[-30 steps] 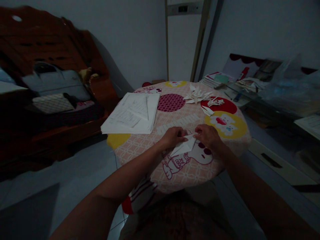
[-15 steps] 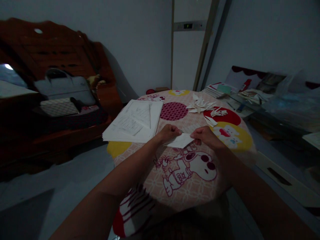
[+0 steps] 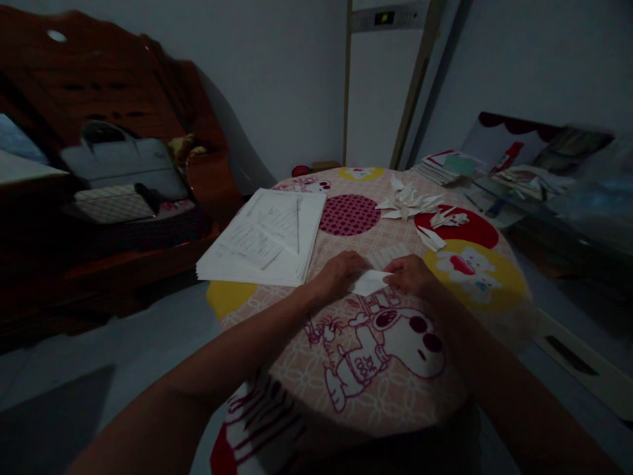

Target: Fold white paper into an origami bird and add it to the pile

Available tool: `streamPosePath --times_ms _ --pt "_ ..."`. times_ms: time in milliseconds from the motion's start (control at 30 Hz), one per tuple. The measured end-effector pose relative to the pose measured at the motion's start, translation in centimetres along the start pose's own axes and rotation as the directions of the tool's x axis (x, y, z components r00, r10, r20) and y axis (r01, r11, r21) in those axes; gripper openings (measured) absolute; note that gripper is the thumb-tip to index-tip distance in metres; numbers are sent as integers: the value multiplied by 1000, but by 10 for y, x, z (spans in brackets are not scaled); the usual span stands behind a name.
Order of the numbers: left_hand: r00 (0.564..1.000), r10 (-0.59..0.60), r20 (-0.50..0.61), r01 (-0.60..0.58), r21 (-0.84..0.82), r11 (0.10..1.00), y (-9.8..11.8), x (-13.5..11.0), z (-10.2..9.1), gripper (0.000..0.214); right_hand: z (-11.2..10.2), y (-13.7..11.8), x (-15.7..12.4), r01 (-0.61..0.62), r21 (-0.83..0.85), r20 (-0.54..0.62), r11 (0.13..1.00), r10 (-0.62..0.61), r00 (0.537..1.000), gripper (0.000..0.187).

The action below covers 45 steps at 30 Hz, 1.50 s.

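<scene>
1. The folded white paper (image 3: 368, 282) lies between the two hands, over the middle of the round surface (image 3: 316, 389).
2. The left hand (image 3: 343, 274) has its grip on the paper's left end, fingers curled at its far edge; the right hand (image 3: 411, 275) pinches the right corner between thumb and fingers.
3. A broad stretch of printed cloth (image 3: 410, 406) runs from the paper to the curved near rim, giving both wrists room to move.
4. On the left, a thick paper stack (image 3: 227, 257) reaches the rim, its sheet edges slightly uneven; well apart on the right, a spiky cluster of folded paper (image 3: 405, 201) stands near the far edge, with a slim folded piece (image 3: 431, 239) nearer the right hand.
5. The paper is thin, matte and creased, with slanted sides; the cloth is pinkish with white petal-like rings and coloured circles.
6. "JOE COOL" reads on the shirt of the printed cartoon dog (image 3: 363, 366). Fine writing covers the folded sheets (image 3: 284, 227) on the stack, too small to read.
</scene>
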State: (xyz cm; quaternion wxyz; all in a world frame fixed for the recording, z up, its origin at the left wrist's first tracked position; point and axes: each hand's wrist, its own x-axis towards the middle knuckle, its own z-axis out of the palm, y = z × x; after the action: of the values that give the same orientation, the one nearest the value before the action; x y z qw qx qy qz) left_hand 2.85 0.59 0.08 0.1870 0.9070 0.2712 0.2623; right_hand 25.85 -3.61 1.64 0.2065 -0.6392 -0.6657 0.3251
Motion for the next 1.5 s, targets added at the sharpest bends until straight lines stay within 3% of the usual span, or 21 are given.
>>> streamPosePath --times_ms 67,167,233,333,500,633,800,1067,1500 --pt "998 62 28 -63 16 998 6 -7 2 23 2 4 -3 186 -226 -100 956 -213 972 11" --pt "997 78 23 -78 24 997 9 -14 4 22 7 6 -6 419 -462 -118 781 -523 844 26" --pt "997 73 30 -74 37 997 7 -17 5 21 11 6 -7 550 -470 -40 690 -639 768 27" --pt "995 71 71 -76 73 994 5 -21 6 23 17 6 -8 642 -412 50 646 -688 724 28" --pt "987 92 135 -106 106 989 11 -28 -1 32 19 3 -16 686 -387 95 616 -713 694 21" --pt "975 150 165 -165 81 983 15 -30 -7 26 19 -1 -20 695 -412 108 589 -726 679 15" --pt "986 124 113 -132 71 989 9 -30 -4 23 21 1 -18 698 -422 100 578 -736 670 17" --pt "976 209 61 -214 92 972 14 -29 2 25 20 -1 -18 682 -432 103 591 -718 688 18" --pt "993 69 97 -73 33 997 17 -28 -4 21 21 -2 -17 670 -387 78 634 -701 709 20"
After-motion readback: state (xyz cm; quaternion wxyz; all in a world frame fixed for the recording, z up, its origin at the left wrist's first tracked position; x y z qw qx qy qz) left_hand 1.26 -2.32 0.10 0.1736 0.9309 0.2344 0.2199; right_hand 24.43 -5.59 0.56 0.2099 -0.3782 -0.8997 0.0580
